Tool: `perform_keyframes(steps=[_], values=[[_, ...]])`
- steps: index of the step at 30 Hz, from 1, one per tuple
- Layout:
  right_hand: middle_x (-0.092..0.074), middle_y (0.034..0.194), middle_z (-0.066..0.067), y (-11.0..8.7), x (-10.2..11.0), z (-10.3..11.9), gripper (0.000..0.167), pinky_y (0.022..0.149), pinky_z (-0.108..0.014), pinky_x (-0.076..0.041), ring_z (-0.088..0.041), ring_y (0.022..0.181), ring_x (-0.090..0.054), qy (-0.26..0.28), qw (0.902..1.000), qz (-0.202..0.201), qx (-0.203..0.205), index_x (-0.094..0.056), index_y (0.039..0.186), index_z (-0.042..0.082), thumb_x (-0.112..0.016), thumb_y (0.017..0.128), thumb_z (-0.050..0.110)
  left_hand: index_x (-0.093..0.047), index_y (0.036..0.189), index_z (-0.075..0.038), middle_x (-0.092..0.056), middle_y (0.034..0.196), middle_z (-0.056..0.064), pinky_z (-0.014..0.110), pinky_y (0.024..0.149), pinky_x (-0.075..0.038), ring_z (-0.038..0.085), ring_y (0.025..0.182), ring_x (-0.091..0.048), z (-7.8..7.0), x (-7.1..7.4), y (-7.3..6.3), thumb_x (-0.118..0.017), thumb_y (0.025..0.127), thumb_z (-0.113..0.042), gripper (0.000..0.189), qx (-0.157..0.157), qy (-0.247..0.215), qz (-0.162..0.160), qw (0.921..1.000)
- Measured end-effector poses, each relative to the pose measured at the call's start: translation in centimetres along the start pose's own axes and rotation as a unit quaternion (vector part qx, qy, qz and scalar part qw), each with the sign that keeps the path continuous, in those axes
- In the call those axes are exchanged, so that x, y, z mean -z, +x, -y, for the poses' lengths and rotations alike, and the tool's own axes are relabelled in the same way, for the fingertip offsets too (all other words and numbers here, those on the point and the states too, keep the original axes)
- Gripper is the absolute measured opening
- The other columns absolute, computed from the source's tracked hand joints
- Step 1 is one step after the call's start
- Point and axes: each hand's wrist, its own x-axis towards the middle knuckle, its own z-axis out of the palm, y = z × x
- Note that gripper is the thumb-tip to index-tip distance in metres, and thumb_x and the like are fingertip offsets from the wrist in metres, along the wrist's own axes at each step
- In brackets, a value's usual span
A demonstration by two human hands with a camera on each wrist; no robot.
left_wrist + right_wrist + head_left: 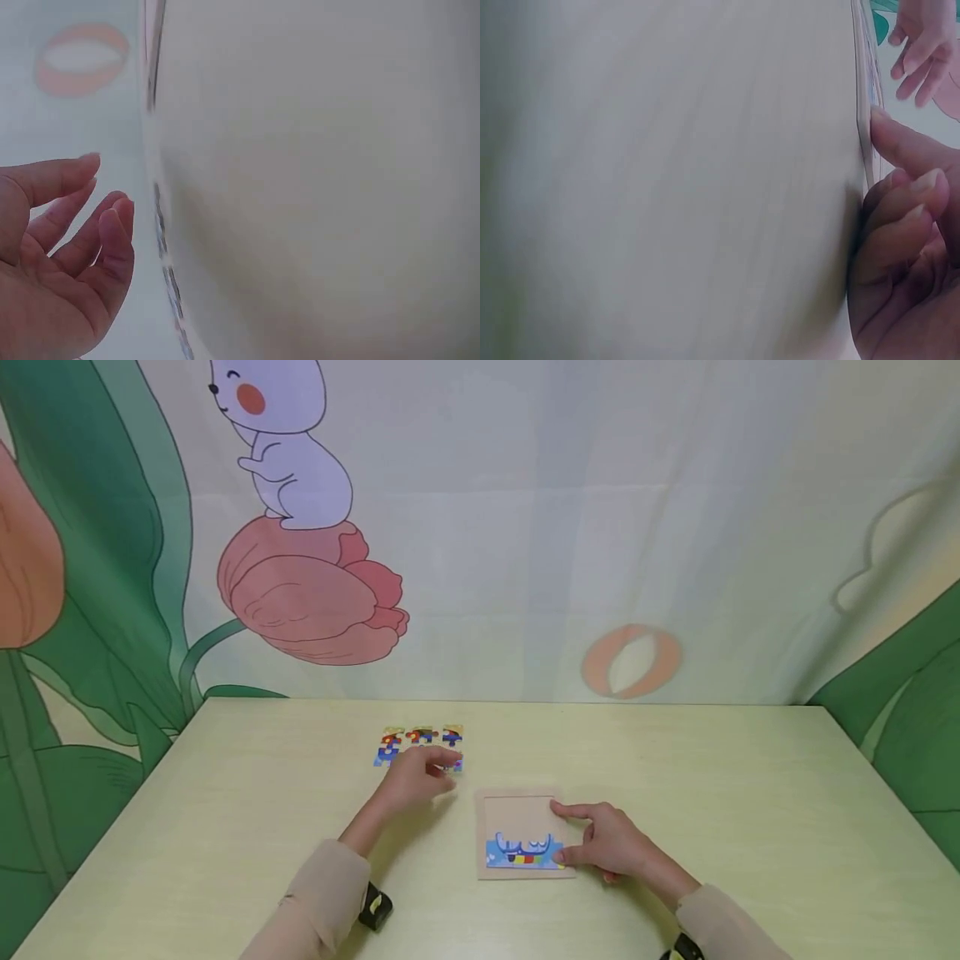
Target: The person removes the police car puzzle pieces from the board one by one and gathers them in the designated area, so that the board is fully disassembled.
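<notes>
My left hand [415,774] is over several loose jigsaw pieces [390,747] at the back of the table, hiding some of them. In the left wrist view its fingers [114,244] are loosely bent, with a gap to the thumb and nothing held. A square wooden puzzle tray [519,814] lies nearer to me. Joined blue pieces with a coloured strip [517,852] fill its lower part; bare wood shows above. My right hand [611,839] rests at the tray's right side, index finger at the upper right corner, thumb on the lower right, other fingers bent.
The pale wooden tabletop [720,768] extends around the tray and pieces. Behind its back edge hangs a curtain [480,543] printed with a white animal, flowers and leaves. Black wrist straps [375,907] sit by the sleeves.
</notes>
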Motion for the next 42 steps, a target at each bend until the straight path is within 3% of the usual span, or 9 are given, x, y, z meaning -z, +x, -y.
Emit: perform_keyframes(steps=[7,10,17,22,30,37,42], values=[[-0.035,0.044,0.002,-0.3,0.4,0.0,0.067,0.033,-0.019,-0.027,-0.009,0.029,-0.029,-0.01,0.9999,-0.005,-0.005,-0.051,0.13,0.018,-0.078,0.07,0.026,-0.064,0.108,-0.006,-0.063,0.101,0.005,0.027,0.074,-0.047,0.016,0.085,-0.055,-2.0,-2.5,-3.6,-0.07,0.076,-0.003,0.032,-0.038,-0.017,0.1,0.9942],[-0.034,0.044,0.002,-0.2,0.5,0.0,0.066,0.032,-0.019,-0.027,-0.01,0.029,-0.029,-0.007,1.0,-0.001,-0.001,-0.051,0.131,0.018,-0.077,0.07,0.026,-0.064,0.107,-0.006,-0.063,0.101,0.004,0.029,0.078,-0.046,0.017,0.086,-0.055,-2.6,-3.3,-4.3,-0.072,0.074,-0.004,0.033,-0.059,0.003,0.118,0.9912],[-0.035,0.043,0.002,0.1,0.2,0.2,0.066,0.033,-0.019,-0.028,-0.01,0.03,-0.031,-0.005,0.9999,0.006,0.008,-0.051,0.13,0.018,-0.077,0.07,0.028,-0.064,0.104,-0.007,-0.062,0.098,0.001,0.031,0.083,-0.044,0.015,0.087,-0.052,-3.0,-4.4,-4.8,-0.075,0.071,-0.006,0.035,-0.088,0.073,0.118,0.9864],[-0.035,0.043,0.002,0.0,0.2,0.3,0.066,0.033,-0.019,-0.029,-0.01,0.03,-0.031,-0.006,0.9999,0.004,0.008,-0.052,0.13,0.017,-0.077,0.07,0.027,-0.064,0.1,-0.008,-0.058,0.092,0.0,0.029,0.081,-0.043,0.014,0.084,-0.05,-3.2,-4.8,-5.0,-0.077,0.068,-0.006,0.035,-0.095,0.093,0.115,0.9844],[-0.036,0.043,0.001,-0.2,0.2,0.3,0.066,0.033,-0.019,-0.029,-0.009,0.029,-0.031,-0.002,1.0,0.003,0.008,-0.051,0.131,0.016,-0.077,0.07,0.025,-0.063,0.1,-0.009,-0.053,0.086,-0.002,0.027,0.078,-0.041,0.013,0.081,-0.047,-3.3,-5.5,-4.9,-0.076,0.068,-0.003,0.035,-0.076,0.093,0.117,0.9859],[-0.036,0.044,0.001,-0.2,0.1,0.3,0.065,0.033,-0.019,-0.029,-0.009,0.029,-0.03,-0.006,1.0,0.002,0.002,-0.052,0.13,0.017,-0.077,0.07,0.025,-0.06,0.107,-0.004,-0.051,0.086,-0.001,0.026,0.075,-0.042,0.012,0.078,-0.045,-3.6,-5.7,-5.1,-0.078,0.067,-0.006,0.044,-0.057,0.128,0.105,0.9845],[-0.036,0.044,0.001,-0.1,0.0,0.3,0.065,0.033,-0.019,-0.029,-0.01,0.029,-0.031,-0.011,0.9999,0.001,-0.004,-0.052,0.13,0.018,-0.077,0.07,0.026,-0.057,0.106,-0.005,-0.05,0.085,-0.002,0.027,0.076,-0.041,0.013,0.078,-0.045,-3.5,-5.8,-5.1,-0.078,0.068,-0.006,0.044,-0.06,0.123,0.109,0.9846]])
